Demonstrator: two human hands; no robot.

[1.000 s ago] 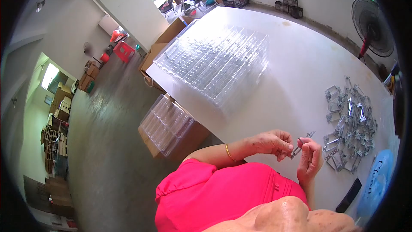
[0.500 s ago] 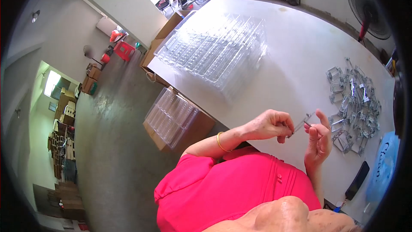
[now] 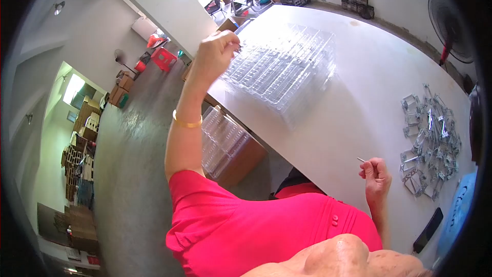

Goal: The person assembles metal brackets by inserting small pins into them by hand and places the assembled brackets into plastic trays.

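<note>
My left hand [image 3: 219, 54] is raised over the near left edge of the stack of clear plastic trays [image 3: 287, 66], its fingers pinched. A small dark metal part [image 3: 239, 48] shows at the fingertips; most of it is hidden. Lower right, above the white table [image 3: 338, 128], my right hand [image 3: 377, 175] is closed on a thin metal pin [image 3: 361, 159] that sticks out to the left. To its right lies a tangled pile of silvery metal brackets [image 3: 430, 138], with rods among them.
A cardboard box [image 3: 238, 161] topped with more clear trays stands below the table's left edge. A dark phone [image 3: 428, 230] and a blue plastic packet [image 3: 461, 205] lie at the right edge. A fan [image 3: 450, 25] stands beyond the far right.
My left hand has moved away from the right one, up and left to the tray stack. The metal piece between both hands is gone from there; the right hand stays low with a pin.
</note>
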